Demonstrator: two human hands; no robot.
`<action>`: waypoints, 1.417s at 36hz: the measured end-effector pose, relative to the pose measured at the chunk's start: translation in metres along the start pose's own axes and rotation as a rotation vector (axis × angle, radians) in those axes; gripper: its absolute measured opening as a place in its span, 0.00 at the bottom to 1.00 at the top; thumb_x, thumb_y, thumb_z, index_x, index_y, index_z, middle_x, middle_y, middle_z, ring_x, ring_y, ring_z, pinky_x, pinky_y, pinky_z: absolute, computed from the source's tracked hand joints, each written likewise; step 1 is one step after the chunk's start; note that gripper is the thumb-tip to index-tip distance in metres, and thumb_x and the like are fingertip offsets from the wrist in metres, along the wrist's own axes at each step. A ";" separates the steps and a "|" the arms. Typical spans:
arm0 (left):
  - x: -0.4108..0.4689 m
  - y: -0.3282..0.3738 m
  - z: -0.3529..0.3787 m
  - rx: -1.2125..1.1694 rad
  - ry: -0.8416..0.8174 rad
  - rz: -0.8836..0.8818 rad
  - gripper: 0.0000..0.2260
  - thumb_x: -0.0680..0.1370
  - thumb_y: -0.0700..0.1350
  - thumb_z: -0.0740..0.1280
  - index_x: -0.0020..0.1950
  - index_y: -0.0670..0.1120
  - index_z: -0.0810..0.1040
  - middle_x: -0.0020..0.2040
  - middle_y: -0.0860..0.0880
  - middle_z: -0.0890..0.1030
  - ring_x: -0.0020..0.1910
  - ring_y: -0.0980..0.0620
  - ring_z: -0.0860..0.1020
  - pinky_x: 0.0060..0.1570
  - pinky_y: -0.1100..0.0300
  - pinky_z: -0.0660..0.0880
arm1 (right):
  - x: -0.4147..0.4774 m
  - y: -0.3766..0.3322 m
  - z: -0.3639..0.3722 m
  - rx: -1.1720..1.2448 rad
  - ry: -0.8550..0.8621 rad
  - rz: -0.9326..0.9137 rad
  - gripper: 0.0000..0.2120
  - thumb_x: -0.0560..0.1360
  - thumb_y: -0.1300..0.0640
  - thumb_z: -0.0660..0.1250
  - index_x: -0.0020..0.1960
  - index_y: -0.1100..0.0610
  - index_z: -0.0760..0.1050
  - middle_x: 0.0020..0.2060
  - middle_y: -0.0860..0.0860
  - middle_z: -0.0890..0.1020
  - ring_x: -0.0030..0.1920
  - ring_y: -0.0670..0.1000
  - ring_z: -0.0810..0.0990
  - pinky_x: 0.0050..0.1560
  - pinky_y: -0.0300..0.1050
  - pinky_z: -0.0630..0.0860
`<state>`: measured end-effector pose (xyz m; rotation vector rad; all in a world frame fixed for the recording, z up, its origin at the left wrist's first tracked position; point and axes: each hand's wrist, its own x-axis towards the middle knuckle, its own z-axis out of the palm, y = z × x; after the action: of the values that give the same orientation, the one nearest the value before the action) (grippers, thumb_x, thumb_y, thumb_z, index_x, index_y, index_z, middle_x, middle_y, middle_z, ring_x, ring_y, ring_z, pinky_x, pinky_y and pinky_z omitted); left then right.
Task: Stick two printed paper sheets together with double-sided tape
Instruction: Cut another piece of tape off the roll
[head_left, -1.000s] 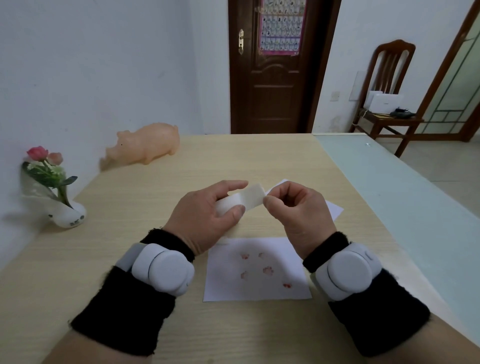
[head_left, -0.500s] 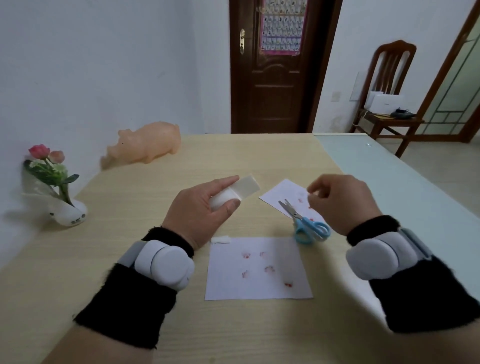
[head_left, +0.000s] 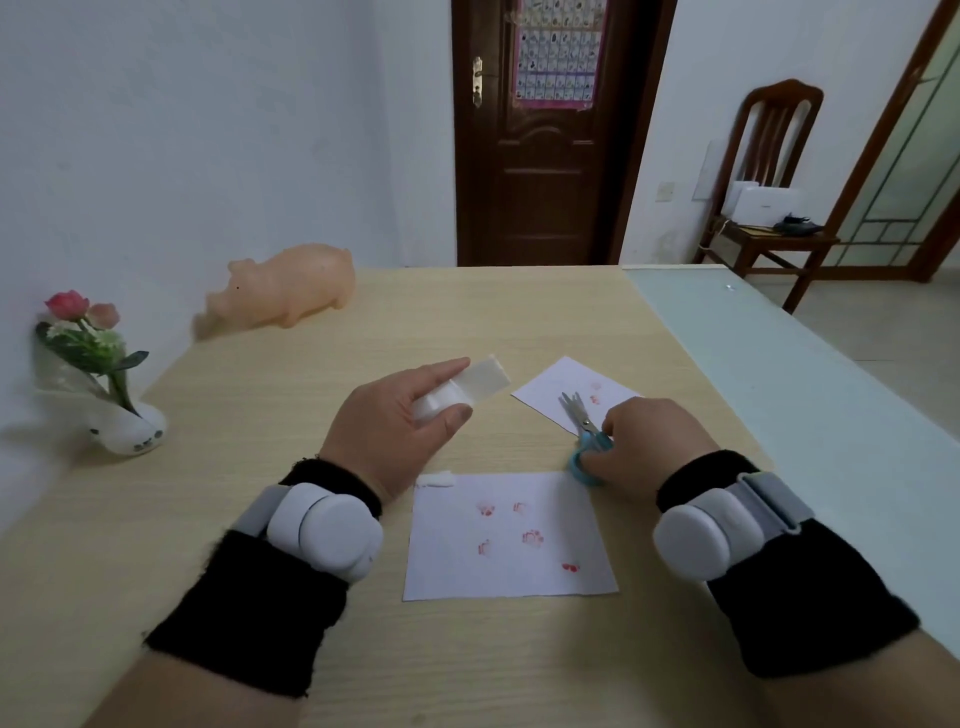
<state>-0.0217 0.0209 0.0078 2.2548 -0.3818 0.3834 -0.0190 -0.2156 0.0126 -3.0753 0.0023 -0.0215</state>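
- Left hand at frame centre pinches the tape roll; its strip looks light, floppy and sticky.
- Right hand curls onto the scissors; best hold the strip's tip.

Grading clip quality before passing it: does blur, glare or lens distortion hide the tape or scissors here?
Head view: soft even light, no glare, faint shadow beside the vase; head view: wide-angle distortion tilts the door frame; head view: pig toy slightly smeared, while tape roll, scissors, near sheet and far sheet stay legible.
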 end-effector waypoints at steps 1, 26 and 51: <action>0.000 0.000 0.000 0.006 0.001 0.001 0.21 0.69 0.55 0.64 0.62 0.59 0.76 0.56 0.60 0.80 0.53 0.63 0.76 0.51 0.78 0.67 | 0.000 0.000 0.001 -0.010 -0.001 -0.004 0.17 0.71 0.44 0.65 0.33 0.55 0.67 0.30 0.48 0.72 0.35 0.51 0.70 0.28 0.39 0.59; 0.001 0.000 -0.002 -0.057 0.027 0.018 0.19 0.69 0.55 0.66 0.60 0.62 0.76 0.52 0.66 0.78 0.51 0.67 0.76 0.52 0.75 0.68 | -0.018 -0.018 -0.009 0.013 0.169 0.081 0.10 0.74 0.52 0.63 0.38 0.56 0.65 0.29 0.49 0.65 0.36 0.55 0.69 0.36 0.41 0.64; 0.000 0.013 -0.017 -0.287 -0.048 0.043 0.16 0.68 0.48 0.68 0.53 0.63 0.75 0.45 0.76 0.76 0.49 0.73 0.76 0.45 0.78 0.68 | -0.032 -0.009 -0.014 0.872 -0.251 -0.383 0.22 0.55 0.32 0.67 0.39 0.47 0.76 0.29 0.43 0.74 0.31 0.43 0.71 0.35 0.35 0.69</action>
<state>-0.0296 0.0254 0.0276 1.9807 -0.4798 0.2772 -0.0509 -0.2071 0.0268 -2.1492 -0.4701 0.2673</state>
